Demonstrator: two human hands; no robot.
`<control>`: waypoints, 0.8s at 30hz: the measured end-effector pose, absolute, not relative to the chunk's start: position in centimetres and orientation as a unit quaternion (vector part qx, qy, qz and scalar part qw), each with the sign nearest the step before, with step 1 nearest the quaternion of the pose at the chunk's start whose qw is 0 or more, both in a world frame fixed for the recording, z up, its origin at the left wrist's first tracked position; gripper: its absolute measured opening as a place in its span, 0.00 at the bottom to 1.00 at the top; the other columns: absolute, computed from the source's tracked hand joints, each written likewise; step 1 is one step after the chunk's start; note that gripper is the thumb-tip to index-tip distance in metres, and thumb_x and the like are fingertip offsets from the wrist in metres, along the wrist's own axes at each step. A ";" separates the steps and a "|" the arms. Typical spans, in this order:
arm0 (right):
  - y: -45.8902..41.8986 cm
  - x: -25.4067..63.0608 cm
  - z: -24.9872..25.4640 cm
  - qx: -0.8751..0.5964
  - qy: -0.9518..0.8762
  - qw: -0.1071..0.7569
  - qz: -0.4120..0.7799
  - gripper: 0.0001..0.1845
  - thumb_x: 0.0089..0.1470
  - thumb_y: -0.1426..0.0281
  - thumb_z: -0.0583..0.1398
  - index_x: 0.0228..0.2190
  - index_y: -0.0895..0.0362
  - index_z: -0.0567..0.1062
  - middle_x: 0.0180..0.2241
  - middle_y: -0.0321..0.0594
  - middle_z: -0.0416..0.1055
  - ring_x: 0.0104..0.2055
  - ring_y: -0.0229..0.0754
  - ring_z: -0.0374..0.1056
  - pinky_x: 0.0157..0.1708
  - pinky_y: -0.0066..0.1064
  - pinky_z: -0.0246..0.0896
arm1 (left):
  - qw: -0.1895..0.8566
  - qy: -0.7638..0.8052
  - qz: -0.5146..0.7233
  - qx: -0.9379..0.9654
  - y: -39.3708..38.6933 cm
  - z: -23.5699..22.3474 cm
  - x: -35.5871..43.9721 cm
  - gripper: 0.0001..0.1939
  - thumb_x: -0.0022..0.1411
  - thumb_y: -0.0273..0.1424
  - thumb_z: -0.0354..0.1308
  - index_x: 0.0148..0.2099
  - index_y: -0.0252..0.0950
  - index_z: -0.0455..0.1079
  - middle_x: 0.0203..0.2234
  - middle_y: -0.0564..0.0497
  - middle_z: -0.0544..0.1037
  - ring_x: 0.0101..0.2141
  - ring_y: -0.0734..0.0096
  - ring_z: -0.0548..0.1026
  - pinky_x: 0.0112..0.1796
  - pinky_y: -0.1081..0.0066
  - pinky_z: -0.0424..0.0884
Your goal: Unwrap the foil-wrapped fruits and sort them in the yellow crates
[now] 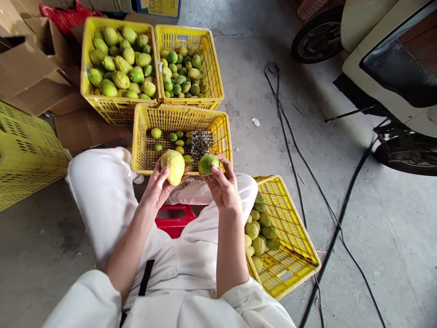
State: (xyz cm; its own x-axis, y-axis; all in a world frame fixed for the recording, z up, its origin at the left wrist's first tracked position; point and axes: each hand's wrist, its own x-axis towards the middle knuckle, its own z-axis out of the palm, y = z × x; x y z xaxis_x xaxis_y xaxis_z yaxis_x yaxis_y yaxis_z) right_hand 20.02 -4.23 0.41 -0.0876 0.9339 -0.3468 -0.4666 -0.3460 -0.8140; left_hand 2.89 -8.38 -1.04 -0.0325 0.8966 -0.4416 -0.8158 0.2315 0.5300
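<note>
The left hand's fingers [159,184] are clamped around one large yellow fruit [173,167], thumb on its near side; the right hand's fingers [223,184] grip one smaller green fruit [208,164] between thumb and fingertips. The two fruits are held up just apart, over the near rim of the front crate [180,111], and the hands hide part of its inside. About eight or nine loose fruits [156,133] show there, one partly covered near the right hand, beside one crinkled silvery piece [201,143] too unclear to name. Beyond stand two more yellow crates, the left one [119,111] heaped and the right one [213,59] less full; their fruits overlap too much to count. By the right knee, a fourth crate [290,218] sits askew, its fruits partly hidden by the leg. At the left edge, yellow crate walls [29,150] are cut off; whether one crate or several, I cannot tell. One red stool [175,223] shows between the white-trousered legs. Farther right, two wheels [317,38] of a cut-off vehicle [385,59] show near dark cables [341,218].
</note>
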 end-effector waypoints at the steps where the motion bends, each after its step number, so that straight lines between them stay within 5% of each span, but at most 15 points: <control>1: -4.2 20.1 0.4 -0.443 -0.267 0.507 0.689 0.21 0.43 0.64 0.75 0.40 0.43 0.79 0.42 0.30 0.79 0.43 0.38 0.75 0.45 0.31 0.74 | 0.692 0.366 0.619 0.056 -8.4 -1.0 2.9 0.41 0.54 0.40 0.73 0.68 0.43 0.64 0.57 0.39 0.78 0.61 0.44 0.73 0.58 0.49 0.74; 7: -4.2 20.0 0.3 -0.447 -0.299 0.505 0.675 0.20 0.47 0.57 0.72 0.43 0.44 0.80 0.46 0.33 0.79 0.49 0.41 0.74 0.52 0.33 0.71 | 0.704 0.347 0.617 0.059 -8.6 -1.2 2.8 0.36 0.56 0.41 0.73 0.64 0.41 0.70 0.56 0.40 0.79 0.63 0.45 0.71 0.59 0.48 0.73; 15: -4.2 19.7 0.5 -0.436 -0.254 0.507 0.699 0.17 0.49 0.59 0.69 0.41 0.48 0.79 0.41 0.34 0.79 0.40 0.40 0.74 0.42 0.31 0.76 | 0.660 0.389 0.641 -0.038 -8.4 -1.6 3.2 0.24 0.61 0.40 0.68 0.59 0.42 0.74 0.53 0.46 0.82 0.59 0.58 0.75 0.59 0.59 0.74; 19: -4.2 19.7 0.7 -0.428 -0.237 0.504 0.712 0.16 0.49 0.61 0.68 0.42 0.47 0.78 0.41 0.33 0.79 0.40 0.41 0.75 0.39 0.32 0.77 | 0.645 0.426 0.634 -0.017 -8.2 -2.0 3.1 0.27 0.57 0.43 0.71 0.56 0.39 0.76 0.53 0.43 0.81 0.60 0.52 0.74 0.56 0.60 0.76; 24: -4.3 19.8 1.0 -0.425 -0.254 0.507 0.706 0.17 0.50 0.62 0.68 0.44 0.44 0.78 0.43 0.32 0.79 0.44 0.43 0.76 0.43 0.38 0.78 | 0.646 0.413 0.637 0.082 -8.3 -1.5 2.8 0.32 0.55 0.41 0.72 0.61 0.50 0.71 0.60 0.47 0.76 0.62 0.51 0.71 0.54 0.58 0.77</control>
